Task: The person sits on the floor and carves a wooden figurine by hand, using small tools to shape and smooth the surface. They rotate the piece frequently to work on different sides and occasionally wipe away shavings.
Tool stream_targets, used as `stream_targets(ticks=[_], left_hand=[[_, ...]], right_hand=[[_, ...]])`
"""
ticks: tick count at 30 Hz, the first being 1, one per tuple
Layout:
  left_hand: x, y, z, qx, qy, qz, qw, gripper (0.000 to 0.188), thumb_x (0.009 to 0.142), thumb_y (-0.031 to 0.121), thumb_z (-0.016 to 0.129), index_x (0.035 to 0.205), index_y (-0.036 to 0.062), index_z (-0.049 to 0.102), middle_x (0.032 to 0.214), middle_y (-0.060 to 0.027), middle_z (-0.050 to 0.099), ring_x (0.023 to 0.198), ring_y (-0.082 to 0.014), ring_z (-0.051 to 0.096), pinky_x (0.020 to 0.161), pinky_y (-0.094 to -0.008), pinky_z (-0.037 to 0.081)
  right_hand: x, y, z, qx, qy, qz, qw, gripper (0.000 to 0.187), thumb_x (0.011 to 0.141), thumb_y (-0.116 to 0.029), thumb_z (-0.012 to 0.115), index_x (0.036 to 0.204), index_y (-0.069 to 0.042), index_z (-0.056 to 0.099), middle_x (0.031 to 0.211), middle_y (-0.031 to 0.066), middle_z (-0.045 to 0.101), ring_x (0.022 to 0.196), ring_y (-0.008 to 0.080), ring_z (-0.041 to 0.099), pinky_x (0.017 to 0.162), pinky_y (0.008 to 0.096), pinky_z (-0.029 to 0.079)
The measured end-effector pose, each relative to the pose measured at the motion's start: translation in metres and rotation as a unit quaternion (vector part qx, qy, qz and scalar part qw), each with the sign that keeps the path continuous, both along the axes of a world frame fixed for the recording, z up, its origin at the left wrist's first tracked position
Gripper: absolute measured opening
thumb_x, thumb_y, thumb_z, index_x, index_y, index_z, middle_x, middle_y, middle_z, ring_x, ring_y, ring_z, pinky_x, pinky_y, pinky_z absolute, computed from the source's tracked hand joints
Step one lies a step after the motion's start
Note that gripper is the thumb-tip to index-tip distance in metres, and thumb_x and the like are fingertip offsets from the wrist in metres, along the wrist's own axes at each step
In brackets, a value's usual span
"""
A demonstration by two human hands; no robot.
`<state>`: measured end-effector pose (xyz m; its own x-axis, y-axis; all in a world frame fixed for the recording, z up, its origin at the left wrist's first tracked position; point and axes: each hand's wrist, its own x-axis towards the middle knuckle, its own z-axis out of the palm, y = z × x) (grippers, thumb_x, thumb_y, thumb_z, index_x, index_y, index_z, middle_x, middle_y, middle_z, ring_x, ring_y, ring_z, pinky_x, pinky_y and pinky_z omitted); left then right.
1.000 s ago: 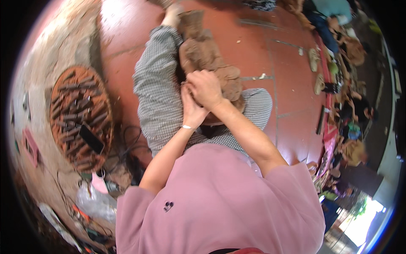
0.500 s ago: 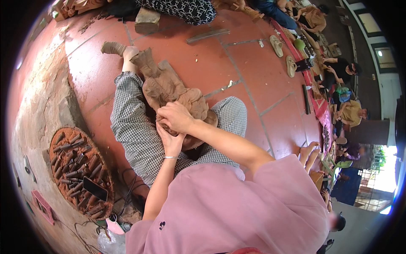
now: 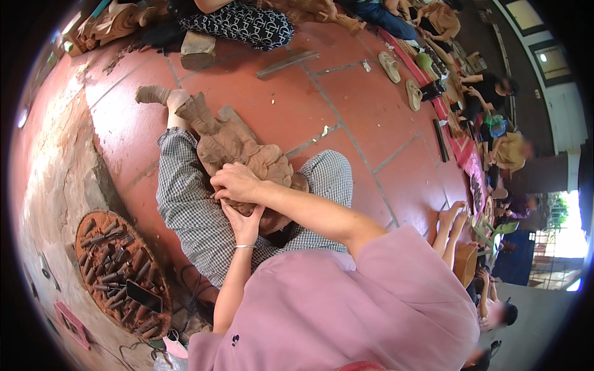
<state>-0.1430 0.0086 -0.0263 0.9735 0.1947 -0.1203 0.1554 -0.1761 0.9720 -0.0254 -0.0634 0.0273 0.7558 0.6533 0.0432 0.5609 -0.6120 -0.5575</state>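
Note:
A brown carved figure (image 3: 230, 145), apparently wooden, lies tilted between my legs, its narrow end pointing away from me. My right hand (image 3: 238, 184) is closed over the near left part of it, with bent fingers pressed down. Just below, my left hand (image 3: 243, 224) reaches up from underneath, thumb and fingers curled at the same spot, almost touching the right. Whatever the fingers pinch is hidden behind the knuckles. My checkered trouser legs (image 3: 192, 213) flank the carving.
On my left, a round basket (image 3: 164, 269) holds several dark-handled tools (image 3: 114, 272), reddish shavings and a black phone (image 3: 144, 297). A wood block (image 3: 198, 51) and a flat wooden strip (image 3: 288, 63) lie ahead on red tiles. Sandals (image 3: 390, 67) and seated people (image 3: 510, 151) are at right.
The head view has shifted, so the whole scene sits slightly left. Both hands stay together at the carving; the right hand's fingers look a little more spread over it.

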Motion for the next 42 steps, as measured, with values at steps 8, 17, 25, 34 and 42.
stream_targets(ticks=[8,17,25,34,42], left_hand=[[-0.001,-0.001,-0.011,-0.03,-0.018,0.004,0.999,0.11,0.074,0.025,0.085,0.151,-0.0037,0.011,0.151,-0.0193,0.022,0.14,-0.0295,0.026,0.115,-0.0382,0.025],[0.0,0.001,-0.021,-0.099,-0.038,0.003,0.994,0.102,0.074,0.023,0.084,0.149,-0.0023,0.02,0.146,-0.016,0.033,0.134,-0.0259,0.036,0.111,-0.0369,0.03],[-0.002,0.001,-0.015,-0.002,0.033,0.009,0.999,0.109,0.076,0.035,0.082,0.151,-0.0037,0.012,0.152,-0.0221,0.024,0.139,-0.0303,0.031,0.113,-0.0411,0.029],[0.002,-0.006,0.004,-0.093,0.004,-0.013,0.996,0.107,0.079,0.039,0.08,0.152,-0.0023,0.013,0.152,-0.0222,0.027,0.138,-0.0315,0.033,0.114,-0.0407,0.03],[0.004,0.007,-0.026,-0.007,0.049,-0.02,0.999,0.096,0.085,0.032,0.075,0.152,-0.0022,0.015,0.152,-0.0216,0.027,0.136,-0.0294,0.036,0.113,-0.0389,0.03]], right_hand=[[-0.013,-0.017,0.017,0.084,0.005,-0.056,0.995,0.027,0.081,-0.025,0.07,0.1,-0.009,0.063,0.081,0.0164,0.065,0.082,0.035,0.064,0.071,0.047,0.051],[-0.031,-0.029,0.005,0.039,-0.112,-0.007,0.993,0.017,0.072,-0.016,0.066,0.086,-0.009,0.071,0.089,0.0078,0.057,0.089,0.0266,0.057,0.079,0.0362,0.048],[-0.024,-0.026,-0.007,0.076,-0.132,-0.018,0.988,0.01,0.075,-0.018,0.064,0.078,-0.008,0.065,0.079,0.0066,0.06,0.083,0.0275,0.059,0.073,0.0381,0.049],[-0.008,-0.022,-0.02,0.068,-0.049,-0.019,0.996,0.013,0.069,-0.016,0.073,0.081,-0.01,0.071,0.083,0.0071,0.061,0.089,0.028,0.058,0.076,0.0396,0.048],[0.01,-0.033,-0.025,0.118,0.05,0.033,0.991,0.013,0.068,-0.019,0.077,0.077,-0.012,0.071,0.088,0.0042,0.065,0.102,0.0265,0.055,0.087,0.0411,0.045]])
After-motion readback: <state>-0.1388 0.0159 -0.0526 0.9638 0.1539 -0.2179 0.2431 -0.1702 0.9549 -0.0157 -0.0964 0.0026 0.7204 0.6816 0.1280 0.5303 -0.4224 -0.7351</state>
